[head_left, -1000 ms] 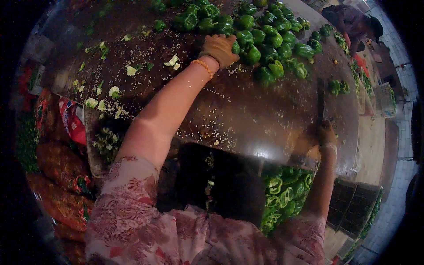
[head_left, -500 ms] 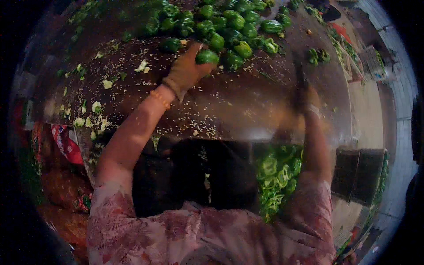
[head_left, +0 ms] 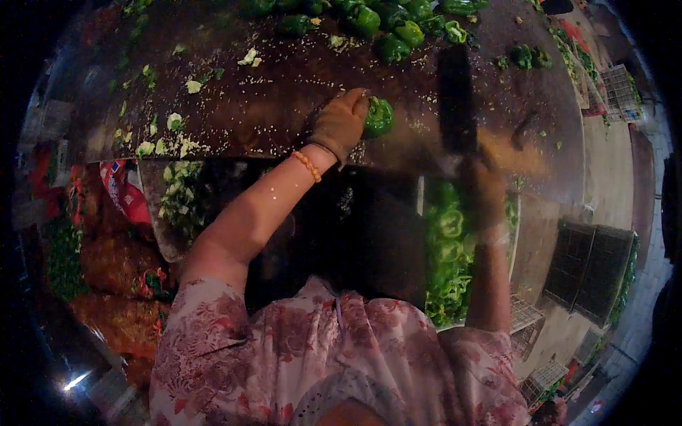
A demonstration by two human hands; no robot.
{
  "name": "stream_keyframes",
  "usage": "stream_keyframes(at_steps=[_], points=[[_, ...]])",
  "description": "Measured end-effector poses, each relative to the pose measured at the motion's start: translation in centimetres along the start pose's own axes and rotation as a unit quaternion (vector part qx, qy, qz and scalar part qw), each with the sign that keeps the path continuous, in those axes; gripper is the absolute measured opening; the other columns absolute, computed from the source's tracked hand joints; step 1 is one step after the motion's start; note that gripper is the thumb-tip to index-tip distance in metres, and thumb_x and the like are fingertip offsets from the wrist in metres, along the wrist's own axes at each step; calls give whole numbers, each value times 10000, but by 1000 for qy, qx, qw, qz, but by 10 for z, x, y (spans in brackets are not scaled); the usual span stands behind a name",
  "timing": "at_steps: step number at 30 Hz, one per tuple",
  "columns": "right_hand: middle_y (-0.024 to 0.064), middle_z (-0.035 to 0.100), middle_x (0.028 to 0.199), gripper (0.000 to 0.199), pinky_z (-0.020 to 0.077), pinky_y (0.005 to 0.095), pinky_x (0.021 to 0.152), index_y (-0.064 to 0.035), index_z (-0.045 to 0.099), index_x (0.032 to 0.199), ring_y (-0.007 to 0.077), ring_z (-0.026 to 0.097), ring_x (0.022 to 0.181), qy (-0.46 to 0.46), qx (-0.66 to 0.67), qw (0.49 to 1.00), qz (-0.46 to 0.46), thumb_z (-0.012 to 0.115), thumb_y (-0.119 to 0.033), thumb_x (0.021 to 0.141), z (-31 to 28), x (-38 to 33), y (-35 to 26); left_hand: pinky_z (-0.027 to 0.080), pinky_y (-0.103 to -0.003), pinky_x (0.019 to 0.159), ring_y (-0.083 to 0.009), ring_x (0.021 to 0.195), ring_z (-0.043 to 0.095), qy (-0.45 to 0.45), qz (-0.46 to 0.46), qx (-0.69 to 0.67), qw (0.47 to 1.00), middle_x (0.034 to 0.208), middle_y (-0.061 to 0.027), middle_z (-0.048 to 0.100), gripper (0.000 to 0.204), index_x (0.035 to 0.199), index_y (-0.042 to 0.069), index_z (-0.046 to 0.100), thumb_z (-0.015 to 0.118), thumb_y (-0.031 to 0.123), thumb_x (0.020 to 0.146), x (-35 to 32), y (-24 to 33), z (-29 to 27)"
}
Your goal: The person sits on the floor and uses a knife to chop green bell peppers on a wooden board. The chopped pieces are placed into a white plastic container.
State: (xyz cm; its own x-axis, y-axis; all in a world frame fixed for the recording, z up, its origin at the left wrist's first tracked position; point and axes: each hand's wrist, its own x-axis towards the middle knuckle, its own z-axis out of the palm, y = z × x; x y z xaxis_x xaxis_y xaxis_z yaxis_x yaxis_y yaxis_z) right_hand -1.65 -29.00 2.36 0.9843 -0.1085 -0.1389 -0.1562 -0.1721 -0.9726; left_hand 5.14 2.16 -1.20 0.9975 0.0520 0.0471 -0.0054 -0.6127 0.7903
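Observation:
My left hand (head_left: 341,124), in a brownish glove with an orange bead bracelet at the wrist, is closed round a green bell pepper (head_left: 379,117) close to the near edge of the dark table. To the right, my right hand (head_left: 486,177) is smeared by motion at that edge. It grips a cleaver (head_left: 457,99), whose broad dark blade points away from me over the tabletop. The grip itself is blurred. Several more green bell peppers (head_left: 364,21) are heaped at the far side.
Pale seeds and pepper scraps (head_left: 193,86) litter the table (head_left: 234,121). Below its edge, cut green peppers fill a container (head_left: 447,277) on the right; a bin of trimmings (head_left: 181,202) stands on the left. A dark crate (head_left: 590,266) lies on the floor at right.
My left hand has drawn the pepper from the heap toward the near edge and rightward. The right hand and cleaver have shifted nearer and slightly left; the whole view has shifted.

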Motion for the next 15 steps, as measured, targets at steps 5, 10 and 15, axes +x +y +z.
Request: stream_keyframes(at_steps=[5,10,15], points=[[28,668,1109,439,535,271,695,-104,542,1403,102,600,828,-30,-34,989,144,604,-128,969,49,-73,-57,506,-511,830,-441,940,635,58,59,36,996,1068,-222,660,347,1219,104,537,451,365,1007,-8,-17,16],[11,668,1106,437,520,241,671,-108,539,1407,66,583,842,-60,-60,983,161,598,-125,974,65,-89,-80,525,-508,758,-426,846,651,114,83,109,984,952,-228,654,355,1234,106,508,434,376,1015,-11,-27,29],[49,674,1183,440,521,279,828,-97,531,1411,132,627,983,-84,-100,980,150,585,-109,974,65,-92,-87,537,-510,696,-404,776,657,85,42,149,984,857,-205,633,335,1188,102,478,411,385,1022,-15,-15,25]])
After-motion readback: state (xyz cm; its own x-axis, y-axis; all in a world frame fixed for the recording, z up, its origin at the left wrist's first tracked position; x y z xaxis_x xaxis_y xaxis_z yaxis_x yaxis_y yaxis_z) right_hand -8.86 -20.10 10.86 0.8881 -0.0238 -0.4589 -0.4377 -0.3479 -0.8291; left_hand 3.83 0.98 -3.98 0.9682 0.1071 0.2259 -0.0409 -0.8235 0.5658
